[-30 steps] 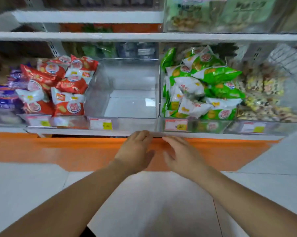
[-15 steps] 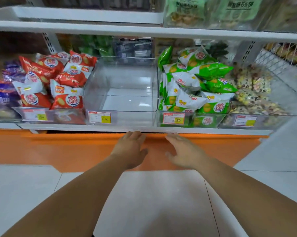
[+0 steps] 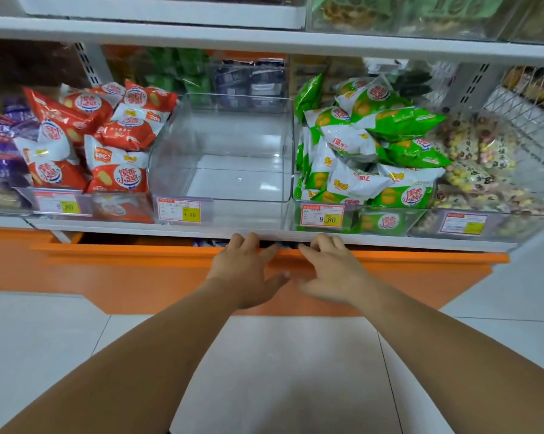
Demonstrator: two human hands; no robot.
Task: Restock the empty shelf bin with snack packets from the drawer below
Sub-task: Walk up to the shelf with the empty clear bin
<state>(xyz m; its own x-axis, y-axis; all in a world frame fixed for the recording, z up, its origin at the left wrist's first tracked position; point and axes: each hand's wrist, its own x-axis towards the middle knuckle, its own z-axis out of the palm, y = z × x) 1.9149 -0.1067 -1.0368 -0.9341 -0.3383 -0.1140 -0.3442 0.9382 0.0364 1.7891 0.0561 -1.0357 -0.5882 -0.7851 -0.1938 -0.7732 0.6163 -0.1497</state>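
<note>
Orange drawer point(image 3: 139, 277), clear bin point(image 3: 226, 183), red packets point(image 3: 117, 177), green packets point(image 3: 399, 123)

Shop aisle, snack packets point(image 3: 120, 170) in clear bins, price tags point(image 3: 323, 216), white shelving point(image 3: 264, 39)

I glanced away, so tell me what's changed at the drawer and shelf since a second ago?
The left hand and right hand, fingers hooked over the top edge of the orange drawer, have pulled it out slightly, opening a dark gap under the shelf. The clear bin stays empty; the red packets and green packets are unmoved.
</note>
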